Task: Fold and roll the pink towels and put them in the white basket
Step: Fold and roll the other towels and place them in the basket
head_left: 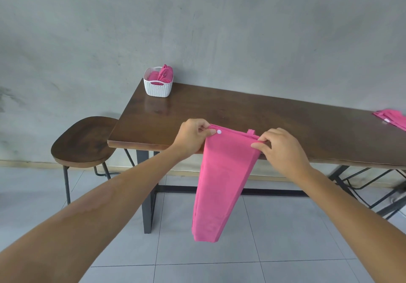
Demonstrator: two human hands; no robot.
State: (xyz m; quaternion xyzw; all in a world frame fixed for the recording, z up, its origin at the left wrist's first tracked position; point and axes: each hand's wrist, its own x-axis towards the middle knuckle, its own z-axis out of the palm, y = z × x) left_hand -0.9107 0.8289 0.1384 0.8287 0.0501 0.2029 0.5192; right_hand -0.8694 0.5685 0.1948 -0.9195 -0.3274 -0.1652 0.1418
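While rolled towels (161,76) already fill the white basket (157,87), both hands pinch a hanging pink towel (222,179): left hand (192,136), right hand (280,148). More towels (392,118) wait on the table (263,115).

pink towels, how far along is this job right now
Done: rolled pink towels already sit in the white woven plastic basket on the dark wooden table.
In hand: the left hand and right hand pinch the top corners of a hanging pink towel, not yet rolled.
Left: more pink cloth waits at the table's right end.
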